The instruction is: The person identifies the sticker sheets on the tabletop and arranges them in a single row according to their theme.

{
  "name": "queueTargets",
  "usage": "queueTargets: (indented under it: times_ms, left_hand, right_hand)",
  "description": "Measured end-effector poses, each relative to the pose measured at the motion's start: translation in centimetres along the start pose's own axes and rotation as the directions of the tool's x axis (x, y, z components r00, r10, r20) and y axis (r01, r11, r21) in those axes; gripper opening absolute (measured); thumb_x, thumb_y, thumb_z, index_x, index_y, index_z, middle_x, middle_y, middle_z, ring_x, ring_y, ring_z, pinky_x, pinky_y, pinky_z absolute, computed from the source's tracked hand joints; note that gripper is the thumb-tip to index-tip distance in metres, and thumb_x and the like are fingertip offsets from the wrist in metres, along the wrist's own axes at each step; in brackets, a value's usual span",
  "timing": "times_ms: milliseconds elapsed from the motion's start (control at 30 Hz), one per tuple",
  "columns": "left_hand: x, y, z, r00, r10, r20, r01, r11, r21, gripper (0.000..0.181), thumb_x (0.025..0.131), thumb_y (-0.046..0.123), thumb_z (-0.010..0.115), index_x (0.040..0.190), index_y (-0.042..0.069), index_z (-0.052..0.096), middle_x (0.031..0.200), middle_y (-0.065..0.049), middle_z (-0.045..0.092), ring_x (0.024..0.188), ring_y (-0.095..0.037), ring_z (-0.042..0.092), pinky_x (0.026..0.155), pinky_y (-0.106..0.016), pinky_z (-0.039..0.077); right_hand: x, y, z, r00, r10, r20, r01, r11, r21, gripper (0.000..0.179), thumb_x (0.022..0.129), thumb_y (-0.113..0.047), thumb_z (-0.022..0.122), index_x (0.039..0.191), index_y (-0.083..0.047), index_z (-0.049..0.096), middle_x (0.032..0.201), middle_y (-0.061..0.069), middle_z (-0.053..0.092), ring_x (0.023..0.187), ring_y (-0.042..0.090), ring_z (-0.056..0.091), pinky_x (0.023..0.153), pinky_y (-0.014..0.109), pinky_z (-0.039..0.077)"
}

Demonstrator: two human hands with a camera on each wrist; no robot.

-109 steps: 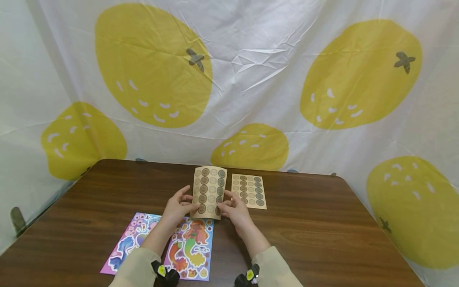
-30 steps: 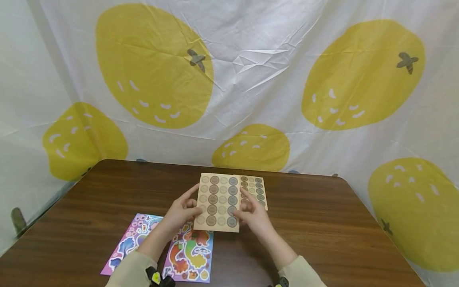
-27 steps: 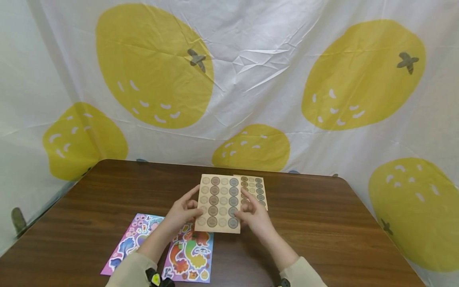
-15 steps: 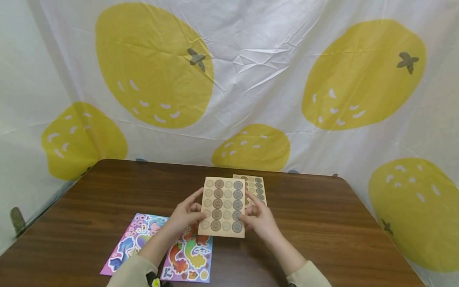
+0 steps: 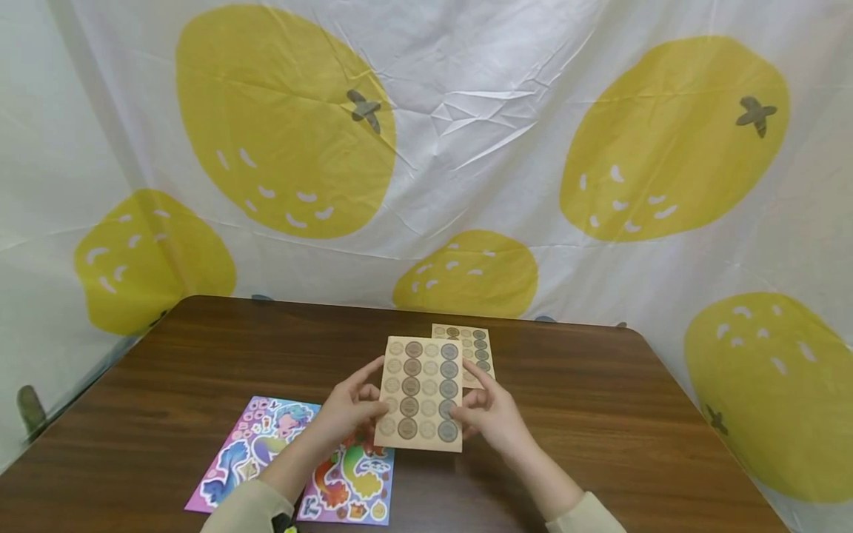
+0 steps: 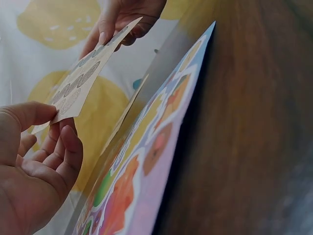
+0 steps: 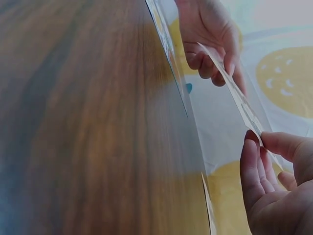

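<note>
A tan sticker sheet (image 5: 420,394) with rows of round printed seals is held up above the table, tilted toward the head camera. My left hand (image 5: 346,411) pinches its left edge, thumb on the front and fingers behind. On the opposite edge my right hand (image 5: 496,418) pinches it the same way. The left wrist view shows the sheet (image 6: 80,83) lifted clear of the table between both hands. Behind it lies a second tan sticker sheet (image 5: 481,348), partly covered by the held one.
Two colourful mermaid sticker sheets lie at the front left: a purple-pink one (image 5: 233,451) and a blue-edged one (image 5: 360,488), both partly hidden by my left arm. They rest on a dark wooden table (image 5: 633,437). A white curtain with yellow fruit prints (image 5: 466,163) hangs behind.
Over the last seconds both hands have brought the held sheet to the right and nearer. Its earlier curve has flattened, and it now covers part of the second tan sheet.
</note>
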State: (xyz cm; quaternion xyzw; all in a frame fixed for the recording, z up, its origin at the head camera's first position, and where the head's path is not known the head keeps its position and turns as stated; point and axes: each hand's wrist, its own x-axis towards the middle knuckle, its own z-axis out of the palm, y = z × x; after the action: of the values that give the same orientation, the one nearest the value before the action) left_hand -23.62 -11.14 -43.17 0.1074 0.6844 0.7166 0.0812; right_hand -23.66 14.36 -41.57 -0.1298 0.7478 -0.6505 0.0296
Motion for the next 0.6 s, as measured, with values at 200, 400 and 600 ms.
queueTargets:
  times_ms: [200, 400, 600]
  left_hand:
    - [-0.1, -0.1, 0.2, 1.0, -0.004, 0.022, 0.004, 1.0, -0.02, 0.075, 0.086, -0.002, 0.063, 0.15, 0.021, 0.032, 0.082, -0.011, 0.056, 0.049, -0.018, 0.051, 0.043, -0.028, 0.045]
    - [-0.4, 0.1, 0.6, 0.998, -0.005, 0.062, 0.008, 0.998, -0.06, 0.076, 0.086, -0.003, 0.063, 0.151, 0.018, 0.03, 0.082, -0.011, 0.058, 0.047, -0.015, 0.05, 0.041, -0.026, 0.043]
    - [-0.4, 0.0, 1.0, 0.998, 0.008, 0.056, -0.007, 1.0, -0.028, 0.078, 0.083, -0.002, 0.067, 0.15, 0.019, 0.032, 0.081, -0.01, 0.06, 0.047, -0.013, 0.048, 0.04, -0.023, 0.038]
  right_hand:
    - [-0.5, -0.1, -0.4, 1.0, -0.001, 0.002, 0.001, 1.0, -0.002, 0.081, 0.08, 0.007, 0.07, 0.149, -0.008, 0.032, 0.07, 0.01, 0.06, 0.055, 0.017, 0.056, 0.051, 0.038, 0.054]
    - [-1.0, 0.0, -1.0, 1.0, -0.018, 0.021, 0.018, 1.0, -0.014, 0.082, 0.08, 0.006, 0.07, 0.15, -0.006, 0.029, 0.071, 0.011, 0.06, 0.053, 0.017, 0.056, 0.05, 0.039, 0.054]
    - [-1.5, -0.1, -1.5, 1.0, 0.002, 0.017, -0.002, 1.0, -0.017, 0.083, 0.079, 0.007, 0.07, 0.15, -0.008, 0.03, 0.07, 0.011, 0.059, 0.053, 0.017, 0.056, 0.05, 0.036, 0.054]
